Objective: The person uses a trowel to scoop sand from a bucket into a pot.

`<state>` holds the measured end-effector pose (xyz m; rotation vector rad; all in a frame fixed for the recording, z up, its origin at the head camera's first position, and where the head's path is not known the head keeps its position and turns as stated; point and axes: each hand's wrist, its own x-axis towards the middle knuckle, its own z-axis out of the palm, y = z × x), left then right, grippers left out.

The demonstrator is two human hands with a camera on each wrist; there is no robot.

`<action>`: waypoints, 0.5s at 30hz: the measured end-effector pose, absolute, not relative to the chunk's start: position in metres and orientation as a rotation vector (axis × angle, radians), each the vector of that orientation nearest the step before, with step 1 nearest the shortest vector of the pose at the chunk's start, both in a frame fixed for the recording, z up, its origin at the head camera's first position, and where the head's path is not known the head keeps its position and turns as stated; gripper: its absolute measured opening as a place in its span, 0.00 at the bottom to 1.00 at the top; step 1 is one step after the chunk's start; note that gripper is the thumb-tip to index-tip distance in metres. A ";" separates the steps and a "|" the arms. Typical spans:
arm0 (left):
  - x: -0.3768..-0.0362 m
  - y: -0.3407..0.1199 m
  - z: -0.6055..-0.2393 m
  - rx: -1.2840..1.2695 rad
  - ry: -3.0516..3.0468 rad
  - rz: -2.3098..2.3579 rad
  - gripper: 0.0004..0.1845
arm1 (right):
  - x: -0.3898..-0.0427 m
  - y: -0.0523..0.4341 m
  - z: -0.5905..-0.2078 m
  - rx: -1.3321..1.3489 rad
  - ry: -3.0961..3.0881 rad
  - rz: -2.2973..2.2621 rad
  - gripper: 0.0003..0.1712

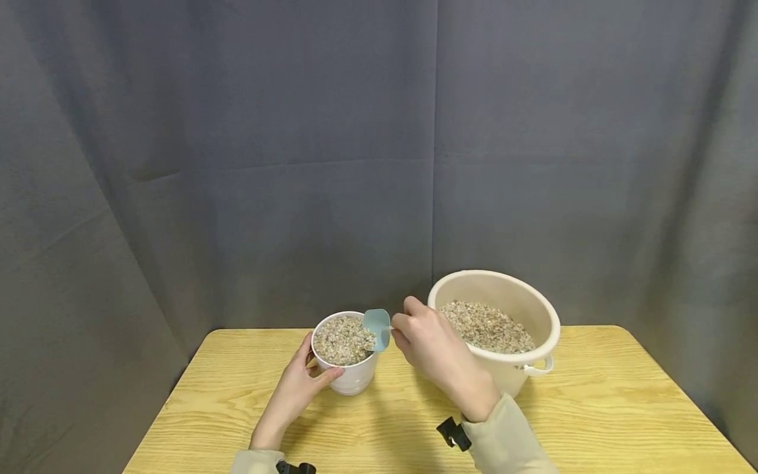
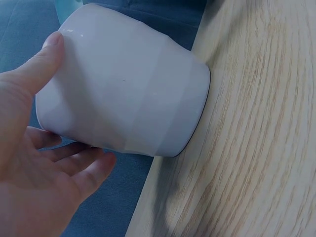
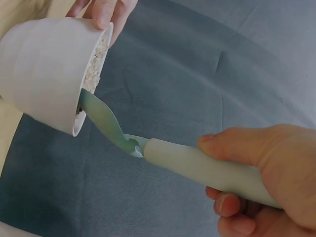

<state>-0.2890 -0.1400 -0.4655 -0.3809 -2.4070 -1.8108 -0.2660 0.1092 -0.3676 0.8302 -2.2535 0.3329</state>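
— Where do we see the white cup (image 1: 349, 368)?

— Near the bench's (image 1: 622, 395) far edge, left of the cream bucket (image 1: 535, 313); our left hand (image 1: 299, 388) curls round it; our right hand (image 1: 435, 349) pinches the pale blue scoop (image 1: 377, 327), its blade resting in the cup's gravel (image 1: 340, 339).

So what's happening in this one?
A person sits at a wooden table. The left hand holds a small white pot filled with gravel. The right hand grips a pale blue scoop whose blade is at the pot's rim, tip in the gravel. A larger cream bucket, partly filled with the same gravel, stands just to the right.
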 end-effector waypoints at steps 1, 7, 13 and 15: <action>-0.289 -0.140 -0.466 -0.387 -2.407 -1.809 0.48 | -0.266 0.109 -0.367 0.833 -2.253 0.315 0.10; -0.289 -0.140 -0.465 -0.389 -2.410 -1.801 0.48 | -0.265 0.107 -0.362 0.839 -2.231 0.202 0.11; -0.286 -0.140 -0.462 -0.369 -2.425 -1.798 0.48 | -0.271 0.104 -0.363 0.854 -2.215 0.109 0.11; -0.286 -0.141 -0.464 -0.377 -2.423 -1.803 0.47 | -0.272 0.105 -0.364 0.865 -2.199 0.104 0.11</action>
